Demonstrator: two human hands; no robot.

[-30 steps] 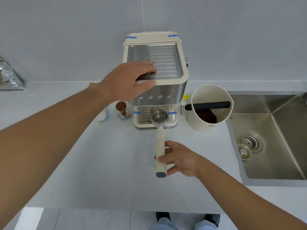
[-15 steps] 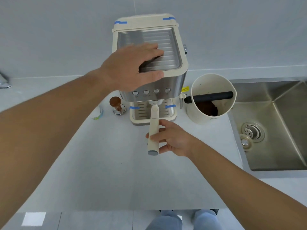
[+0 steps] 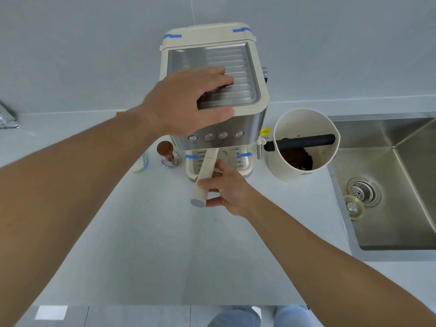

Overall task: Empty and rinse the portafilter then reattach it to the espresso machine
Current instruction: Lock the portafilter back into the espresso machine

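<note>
A cream and steel espresso machine (image 3: 247,67) stands at the back of the white counter. My left hand (image 3: 188,102) lies flat on its ribbed top, thumb over the front edge. My right hand (image 3: 224,187) grips the cream handle of the portafilter (image 3: 205,175). The handle slants toward me and a little left. Its basket end is tucked under the machine's front, above the drip tray (image 3: 243,164), and is hidden from view.
A cream knock box (image 3: 306,147) with a black bar and spent grounds stands right of the machine. A wooden-topped tamper (image 3: 166,153) stands to its left. A steel sink (image 3: 389,185) with a drain and loose stopper lies at the right. A foil bag sits far left.
The portafilter's basket, visible in front of the drip tray a second ago, has gone up under the machine's front. My right hand moved forward with the handle. My left hand stays on top.
</note>
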